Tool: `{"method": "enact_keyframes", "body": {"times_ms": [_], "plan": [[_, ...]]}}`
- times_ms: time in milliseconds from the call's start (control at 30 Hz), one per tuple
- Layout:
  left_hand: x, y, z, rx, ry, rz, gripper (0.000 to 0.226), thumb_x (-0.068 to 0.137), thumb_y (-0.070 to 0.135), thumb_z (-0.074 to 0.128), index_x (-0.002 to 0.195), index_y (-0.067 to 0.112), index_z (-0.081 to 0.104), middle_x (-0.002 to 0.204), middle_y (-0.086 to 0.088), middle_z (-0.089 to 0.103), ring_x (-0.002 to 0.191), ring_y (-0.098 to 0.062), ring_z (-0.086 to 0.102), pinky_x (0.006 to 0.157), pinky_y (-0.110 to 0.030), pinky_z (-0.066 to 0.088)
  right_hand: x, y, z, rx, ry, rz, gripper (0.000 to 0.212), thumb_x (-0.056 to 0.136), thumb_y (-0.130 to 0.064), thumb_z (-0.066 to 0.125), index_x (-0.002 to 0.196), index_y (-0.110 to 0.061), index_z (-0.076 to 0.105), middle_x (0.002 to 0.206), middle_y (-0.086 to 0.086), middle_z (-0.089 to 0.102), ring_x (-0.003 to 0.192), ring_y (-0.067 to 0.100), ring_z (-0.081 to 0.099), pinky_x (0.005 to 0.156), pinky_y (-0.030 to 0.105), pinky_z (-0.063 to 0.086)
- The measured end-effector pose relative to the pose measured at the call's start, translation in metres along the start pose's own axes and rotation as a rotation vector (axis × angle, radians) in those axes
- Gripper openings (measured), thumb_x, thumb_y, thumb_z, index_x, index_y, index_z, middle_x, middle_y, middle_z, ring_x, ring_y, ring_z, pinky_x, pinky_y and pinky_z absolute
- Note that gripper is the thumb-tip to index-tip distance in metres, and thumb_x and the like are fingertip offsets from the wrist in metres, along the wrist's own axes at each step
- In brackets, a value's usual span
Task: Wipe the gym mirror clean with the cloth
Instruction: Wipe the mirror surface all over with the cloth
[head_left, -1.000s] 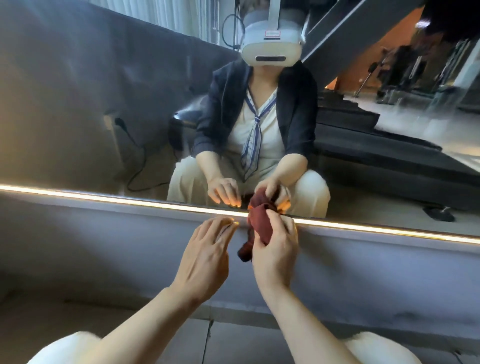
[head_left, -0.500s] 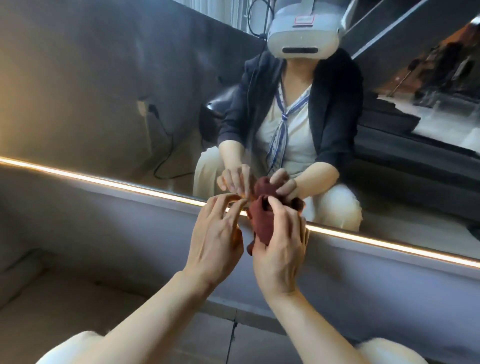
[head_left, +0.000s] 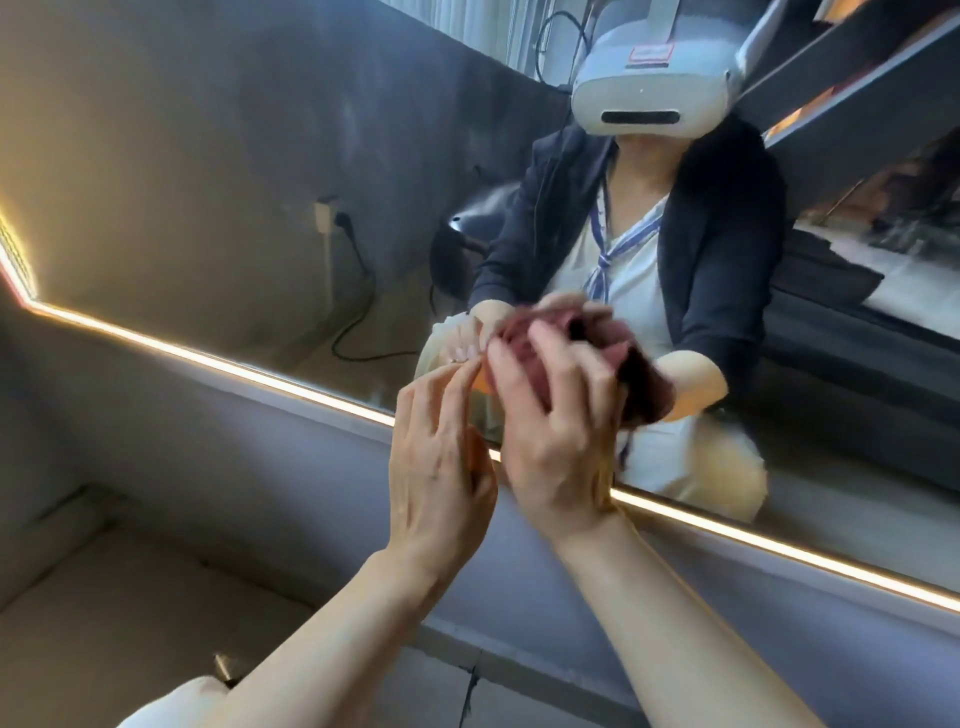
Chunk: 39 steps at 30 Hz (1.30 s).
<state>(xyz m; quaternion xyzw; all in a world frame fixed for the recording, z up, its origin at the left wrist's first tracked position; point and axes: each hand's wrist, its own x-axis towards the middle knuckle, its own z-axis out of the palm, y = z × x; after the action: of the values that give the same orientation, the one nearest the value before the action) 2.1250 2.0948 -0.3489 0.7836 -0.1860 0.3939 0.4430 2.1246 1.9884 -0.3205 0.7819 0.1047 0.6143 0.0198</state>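
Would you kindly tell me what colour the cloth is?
The cloth is dark red, a maroon shade, seen best in the head view, bunched in the right hand.

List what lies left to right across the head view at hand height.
Reflected wall socket with cable → left hand → right hand gripping the dark red cloth against the mirror → reflected dark sleeve.

A gym, by the look of it: a big wall mirror (head_left: 218, 171) fills most of the frame, edged along its lower side by a glowing light strip (head_left: 234, 364). At the upper right the glass reflects blurred dark equipment (head_left: 914, 208), too soft to name, and a slanted beam (head_left: 852, 109). Left of centre, a reflected wall socket (head_left: 326, 215) with a black cable (head_left: 358, 312). Grey tiled floor (head_left: 78, 613) at lower left.
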Motion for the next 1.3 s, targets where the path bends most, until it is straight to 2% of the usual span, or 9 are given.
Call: {"method": "enact_keyframes", "body": {"times_ms": [100,300,400,500,733,800,967,1167,1300], "plan": [[0.001,-0.001,0.007,0.005,0.028,-0.004,0.054,0.081,-0.007,0.046,0.134,-0.001,0.055,0.127,-0.018,0.057,0.116,-0.026,0.047,0.105,-0.022,0.035,0.023,0.011,0.004,-0.023,0.117,0.051,0.02,0.095,-0.009,0.067,0.112,-0.014,0.076,0.123,0.015,0.066,0.109,0.03,0.05,0.092,0.047,0.046],[-0.002,-0.015,0.003,-0.047,-0.018,0.181,0.049,0.091,0.004,0.042,0.14,0.006,0.049,0.134,-0.009,0.049,0.123,-0.022,0.045,0.11,-0.02,0.032,-0.048,0.002,-0.006,0.063,-0.175,-0.064,0.017,0.094,-0.009,0.063,0.105,-0.011,0.076,0.117,0.013,0.066,0.105,0.028,0.053,0.081,0.047,0.054],[-0.008,-0.025,0.004,-0.021,-0.051,0.164,0.063,0.081,-0.01,0.048,0.141,0.009,0.045,0.134,-0.009,0.046,0.122,-0.024,0.045,0.111,-0.018,0.031,0.014,0.009,-0.01,0.016,0.012,0.069,0.023,0.1,-0.012,0.057,0.114,-0.013,0.074,0.126,0.013,0.055,0.11,0.031,0.049,0.097,0.048,0.046],[-0.004,-0.035,0.007,0.006,-0.068,0.179,0.064,0.08,-0.007,0.047,0.141,0.011,0.043,0.132,-0.009,0.043,0.12,-0.025,0.044,0.11,-0.021,0.03,0.036,0.018,-0.005,-0.053,0.114,0.114,0.02,0.097,-0.013,0.063,0.114,-0.014,0.075,0.13,0.01,0.047,0.111,0.032,0.047,0.096,0.048,0.044],[-0.01,-0.052,0.006,-0.061,-0.185,0.324,0.047,0.089,0.008,0.043,0.136,0.008,0.048,0.127,-0.01,0.046,0.113,-0.027,0.046,0.109,-0.018,0.027,-0.102,-0.018,-0.003,-0.046,-0.299,-0.007,0.025,0.089,-0.009,0.062,0.109,-0.017,0.074,0.124,0.009,0.064,0.108,0.028,0.051,0.083,0.046,0.055],[-0.016,-0.057,0.007,-0.05,-0.274,0.378,0.051,0.085,0.001,0.048,0.136,0.006,0.049,0.129,-0.012,0.046,0.114,-0.03,0.046,0.108,-0.024,0.03,-0.102,-0.013,-0.012,-0.086,-0.244,0.143,0.022,0.09,-0.01,0.062,0.106,-0.016,0.074,0.119,0.01,0.067,0.105,0.029,0.053,0.084,0.047,0.052],[-0.023,-0.063,0.003,-0.019,-0.518,0.463,0.06,0.075,0.001,0.037,0.132,0.001,0.057,0.13,-0.018,0.051,0.113,-0.034,0.047,0.1,-0.039,0.037,-0.093,0.005,-0.028,-0.232,0.144,0.898,0.024,0.085,-0.005,0.057,0.105,-0.001,0.069,0.119,0.024,0.057,0.103,0.043,0.05,0.095,0.048,0.04],[-0.02,-0.065,-0.006,-0.075,-0.614,0.435,0.059,0.075,-0.001,0.041,0.132,0.005,0.056,0.133,-0.016,0.051,0.116,-0.033,0.047,0.103,-0.04,0.038,-0.101,-0.052,-0.02,0.02,-0.218,0.735,0.036,0.068,0.012,0.071,0.095,-0.013,0.07,0.11,0.008,0.052,0.097,0.03,0.054,0.087,0.036,0.049],[-0.016,-0.07,-0.015,-0.086,-0.631,0.427,0.063,0.069,-0.006,0.05,0.13,0.004,0.059,0.134,-0.016,0.052,0.121,-0.033,0.045,0.105,-0.039,0.035,-0.083,-0.014,-0.035,-0.111,0.306,1.264,0.036,0.082,0.008,0.066,0.116,-0.004,0.065,0.117,0.015,0.046,0.108,0.033,0.055,0.096,0.02,0.041]]}}
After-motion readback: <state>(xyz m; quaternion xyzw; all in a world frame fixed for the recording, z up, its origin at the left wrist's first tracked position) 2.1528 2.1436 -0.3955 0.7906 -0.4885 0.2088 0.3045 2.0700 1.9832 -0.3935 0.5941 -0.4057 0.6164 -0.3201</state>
